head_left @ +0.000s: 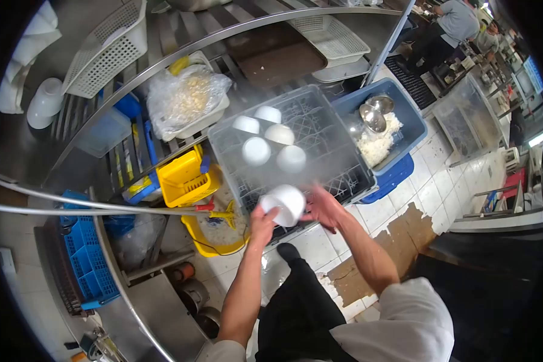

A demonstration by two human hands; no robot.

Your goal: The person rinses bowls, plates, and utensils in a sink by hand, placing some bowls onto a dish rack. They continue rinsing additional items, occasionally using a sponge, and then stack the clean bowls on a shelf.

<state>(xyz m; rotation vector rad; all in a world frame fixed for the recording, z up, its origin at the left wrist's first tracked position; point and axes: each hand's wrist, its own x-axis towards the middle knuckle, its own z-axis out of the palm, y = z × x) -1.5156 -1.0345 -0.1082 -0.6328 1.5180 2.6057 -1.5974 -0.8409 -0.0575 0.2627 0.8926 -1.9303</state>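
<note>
My left hand is closed on the rim of a white bowl, which is tilted over the front edge of a grey dish rack. To the right of this bowl, my right hand is slightly blurred, its fingers apart and nothing held in them. Several white bowls, among them one at the front left and another beside it, sit upside down in the rack. A haze like steam hangs over the rack's compartments.
Right of the rack, a blue-grey tub holds white rice and metal bowls. Yellow bins and a bag-covered tray are at the left. Behind lies a brown tray. A person stands at the far right.
</note>
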